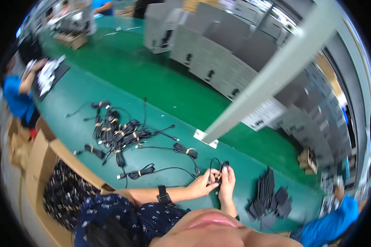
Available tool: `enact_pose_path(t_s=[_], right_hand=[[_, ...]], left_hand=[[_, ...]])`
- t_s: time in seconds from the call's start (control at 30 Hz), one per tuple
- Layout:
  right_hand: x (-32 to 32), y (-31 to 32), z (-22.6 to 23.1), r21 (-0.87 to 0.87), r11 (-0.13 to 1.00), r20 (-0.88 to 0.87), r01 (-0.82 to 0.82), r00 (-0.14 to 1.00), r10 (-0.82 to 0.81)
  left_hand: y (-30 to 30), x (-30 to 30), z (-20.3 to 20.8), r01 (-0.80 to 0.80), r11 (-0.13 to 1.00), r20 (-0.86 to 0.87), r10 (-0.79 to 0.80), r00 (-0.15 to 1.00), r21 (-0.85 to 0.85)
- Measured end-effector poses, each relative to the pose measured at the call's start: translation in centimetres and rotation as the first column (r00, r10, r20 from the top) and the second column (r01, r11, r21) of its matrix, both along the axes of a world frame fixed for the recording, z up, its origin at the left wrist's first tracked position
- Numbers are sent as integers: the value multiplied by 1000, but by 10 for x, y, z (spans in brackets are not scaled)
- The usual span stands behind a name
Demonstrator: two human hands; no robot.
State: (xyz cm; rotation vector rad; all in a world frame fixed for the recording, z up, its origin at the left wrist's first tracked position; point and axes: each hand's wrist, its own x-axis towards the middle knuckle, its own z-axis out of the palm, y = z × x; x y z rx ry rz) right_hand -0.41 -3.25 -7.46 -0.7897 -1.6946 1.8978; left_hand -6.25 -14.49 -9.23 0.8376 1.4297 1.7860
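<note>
Near the table's front edge, my left hand point(202, 185) and my right hand point(227, 182) meet around a black cable point(211, 163). A thin loop of it rises above the left fingers, and a dark end shows past the right fingertips. Both hands are closed on it, the left fingers pinching beside the right palm. What lies between the palms is partly hidden. Just left of my hands lies another black cable point(142, 171) with a banded coil. Beyond that are a small banded cable coil point(186, 150) and a heap of bundled black cables point(117, 133).
An open cardboard box point(39, 164) full of cables stands at my left. Flat black pieces point(263, 193) are stacked at my right. A grey post point(255, 94) rises beyond my hands, with grey printed cartons point(214, 68) behind. People in blue work at both sides.
</note>
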Motion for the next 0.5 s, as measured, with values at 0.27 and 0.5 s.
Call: enact_pose_path(t_s=[0.27, 0.5], right_hand=[[10, 11, 14, -450, 888, -267, -91, 963, -37], [12, 18, 15, -669, 681, -403, -297, 915, 3]], left_hand=[[-4, 0, 5, -79, 997, -134, 76, 988, -19], [-1, -7, 2, 48, 997, -265, -61, 962, -55]])
